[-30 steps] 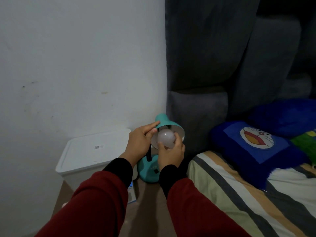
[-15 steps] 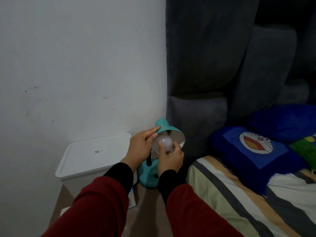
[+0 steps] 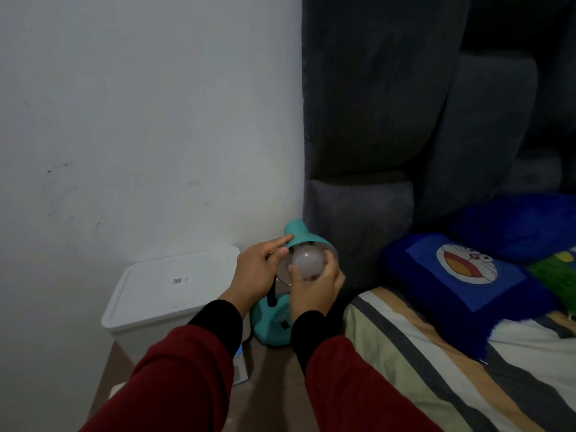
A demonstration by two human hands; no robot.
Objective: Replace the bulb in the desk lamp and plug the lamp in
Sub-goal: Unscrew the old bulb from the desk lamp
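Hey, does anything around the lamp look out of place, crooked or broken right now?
Nothing looks broken or spilled. The teal lamp is unlit, its shade steadied by the left hand while the right hand grips the white bulb at the shade's mouth. No cord or plug shows.

We cannot see the bulb (image 3: 307,261) base inside the lamp shade (image 3: 307,240); the right hand (image 3: 314,289) covers its six o'clock side, and the lamp base (image 3: 269,327) switch marking stays unreadable

Dark red sleeves (image 3: 174,378), black inner cuffs (image 3: 218,319) at both wrists
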